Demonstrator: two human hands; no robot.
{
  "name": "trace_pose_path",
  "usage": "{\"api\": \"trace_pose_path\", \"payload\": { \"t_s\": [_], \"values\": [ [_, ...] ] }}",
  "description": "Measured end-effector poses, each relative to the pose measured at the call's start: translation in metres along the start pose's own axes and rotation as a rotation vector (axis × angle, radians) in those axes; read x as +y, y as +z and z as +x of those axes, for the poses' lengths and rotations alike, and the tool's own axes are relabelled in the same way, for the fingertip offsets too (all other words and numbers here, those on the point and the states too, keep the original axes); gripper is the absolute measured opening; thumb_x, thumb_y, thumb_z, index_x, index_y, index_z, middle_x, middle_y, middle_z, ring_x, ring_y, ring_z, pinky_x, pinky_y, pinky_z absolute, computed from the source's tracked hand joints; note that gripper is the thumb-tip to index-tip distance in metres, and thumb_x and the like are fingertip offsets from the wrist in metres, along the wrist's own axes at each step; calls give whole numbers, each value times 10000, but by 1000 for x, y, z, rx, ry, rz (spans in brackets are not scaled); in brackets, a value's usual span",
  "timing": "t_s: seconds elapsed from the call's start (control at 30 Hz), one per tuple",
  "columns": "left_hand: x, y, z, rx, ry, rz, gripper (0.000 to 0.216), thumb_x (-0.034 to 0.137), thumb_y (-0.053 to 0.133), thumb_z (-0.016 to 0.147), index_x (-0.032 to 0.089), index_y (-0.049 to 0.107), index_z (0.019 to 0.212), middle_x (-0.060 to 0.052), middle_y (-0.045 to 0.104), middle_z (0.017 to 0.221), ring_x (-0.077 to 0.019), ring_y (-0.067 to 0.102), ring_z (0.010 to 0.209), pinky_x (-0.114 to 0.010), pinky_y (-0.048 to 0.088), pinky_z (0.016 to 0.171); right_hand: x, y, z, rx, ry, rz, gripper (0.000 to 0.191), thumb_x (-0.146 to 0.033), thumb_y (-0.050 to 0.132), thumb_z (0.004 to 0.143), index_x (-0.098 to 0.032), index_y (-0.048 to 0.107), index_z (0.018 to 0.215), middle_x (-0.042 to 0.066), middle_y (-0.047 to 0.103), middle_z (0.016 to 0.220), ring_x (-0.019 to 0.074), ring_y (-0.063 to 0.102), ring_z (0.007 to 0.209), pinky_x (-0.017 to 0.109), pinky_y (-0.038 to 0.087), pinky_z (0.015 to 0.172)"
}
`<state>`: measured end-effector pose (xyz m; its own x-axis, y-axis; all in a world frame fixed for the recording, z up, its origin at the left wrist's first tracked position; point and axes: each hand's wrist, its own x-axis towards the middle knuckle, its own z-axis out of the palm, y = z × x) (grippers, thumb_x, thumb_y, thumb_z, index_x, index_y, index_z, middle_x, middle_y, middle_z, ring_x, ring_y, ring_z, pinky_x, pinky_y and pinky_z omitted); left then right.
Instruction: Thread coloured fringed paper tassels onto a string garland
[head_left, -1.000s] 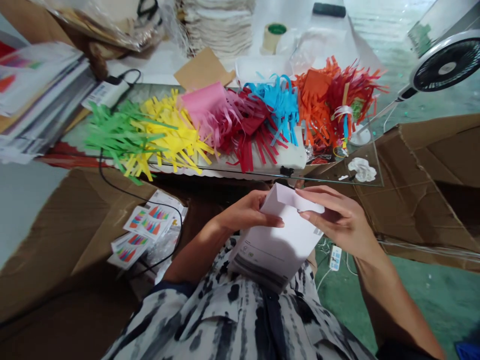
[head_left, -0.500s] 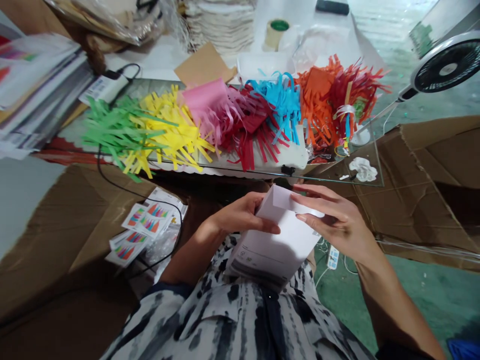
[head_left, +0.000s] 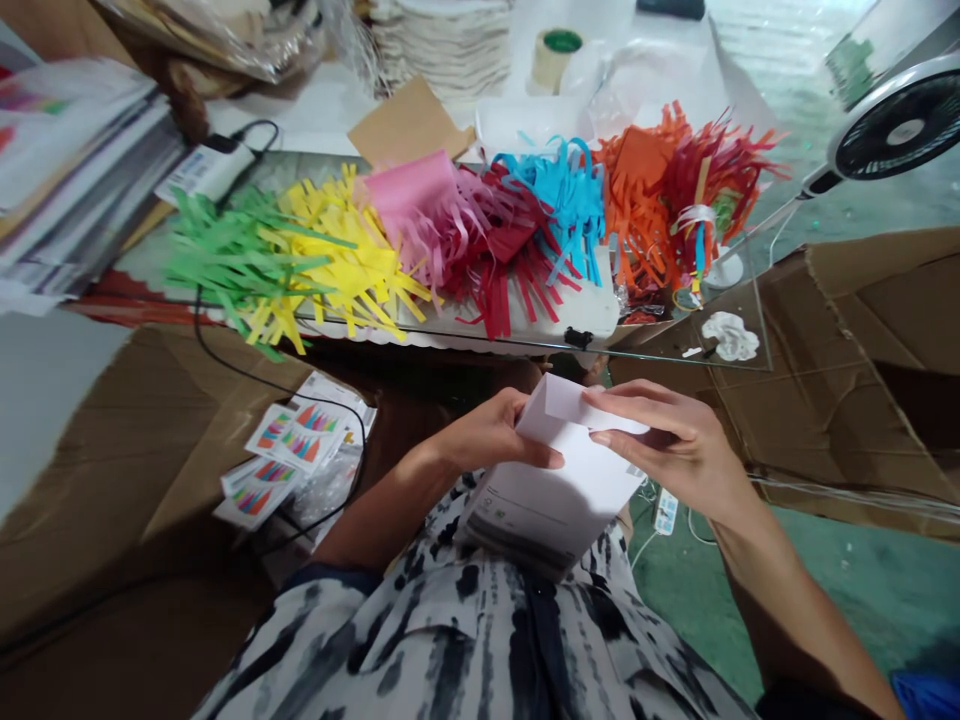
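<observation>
A white cardboard box [head_left: 551, 495] rests against my lap, tilted with its open end up. My left hand [head_left: 487, 435] grips its upper left side, thumb laid across the front. My right hand [head_left: 675, 440] holds the top right, fingers pressing the white top flap [head_left: 581, 400] down. Both hands are closed on the box. What lies inside it is hidden.
A glass table [head_left: 739, 300] ahead carries fringed paper bundles: green [head_left: 232, 260], yellow [head_left: 345, 260], pink [head_left: 420, 210], red [head_left: 510, 260], blue [head_left: 559, 195], orange [head_left: 637, 200]. A fan [head_left: 892, 125] stands at the right. Printed cards [head_left: 289, 455] lie on brown cardboard [head_left: 112, 480] at the left, crossed by a black cable [head_left: 225, 365].
The box and both hands have stayed almost in place. My right fingers have pushed the top flap a little lower.
</observation>
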<state>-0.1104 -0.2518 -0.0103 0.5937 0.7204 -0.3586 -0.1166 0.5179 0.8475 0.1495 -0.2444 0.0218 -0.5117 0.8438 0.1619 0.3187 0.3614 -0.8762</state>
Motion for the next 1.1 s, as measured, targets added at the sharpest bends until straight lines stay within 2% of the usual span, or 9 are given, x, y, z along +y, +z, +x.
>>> {"api": "trace_pose_path", "payload": {
  "t_s": [0.13, 0.23, 0.43, 0.63, 0.8, 1.1],
  "values": [
    [0, 0, 1, -7, -22, -17, 359, 306, 964, 630, 110, 807, 887, -32, 724, 790, -145, 625, 711, -247, 462, 698, -4, -5, 1, -72, -130, -146, 601, -231, 764, 975, -428, 608, 1521, 44, 752, 1173, 187, 684, 961, 298, 533, 691],
    [0, 0, 1, -9, -18, -41, 345, 295, 960, 639, 115, 813, 895, -29, 731, 805, -139, 625, 722, -238, 457, 707, -5, -9, 2, -96, -209, -227, 632, -259, 722, 1008, -405, 529, 1592, 56, 757, 1150, 214, 670, 972, 380, 529, 814],
    [5, 1, -1, -23, -40, -2, 345, 301, 957, 653, 117, 811, 906, -33, 732, 803, -150, 634, 722, -243, 452, 697, -4, -7, 2, -63, -161, -165, 565, -206, 672, 1026, -456, 591, 1527, 33, 772, 1209, 212, 704, 1002, 383, 560, 825],
    [6, -1, -2, -40, -43, 16, 321, 322, 950, 663, 119, 810, 868, -36, 726, 780, -151, 632, 706, -253, 464, 698, 2, 5, 3, 108, -263, -229, 547, -196, 706, 993, -465, 650, 1466, 26, 799, 1179, 236, 730, 956, 439, 556, 830],
    [6, -3, -1, -71, -48, 47, 333, 348, 950, 673, 105, 793, 837, -32, 697, 750, -139, 606, 681, -241, 439, 660, 3, 8, 4, 194, -304, -228, 599, -152, 727, 964, -469, 649, 1467, 15, 793, 1071, 224, 721, 914, 422, 548, 807],
    [-4, -3, 4, -1, -73, -83, 404, 346, 995, 589, 106, 799, 848, -37, 713, 763, -138, 618, 670, -235, 457, 650, 21, 12, 4, 193, -423, -461, 629, -235, 727, 971, -444, 572, 1544, 18, 798, 1067, 226, 726, 900, 469, 550, 934]
  ]
}}
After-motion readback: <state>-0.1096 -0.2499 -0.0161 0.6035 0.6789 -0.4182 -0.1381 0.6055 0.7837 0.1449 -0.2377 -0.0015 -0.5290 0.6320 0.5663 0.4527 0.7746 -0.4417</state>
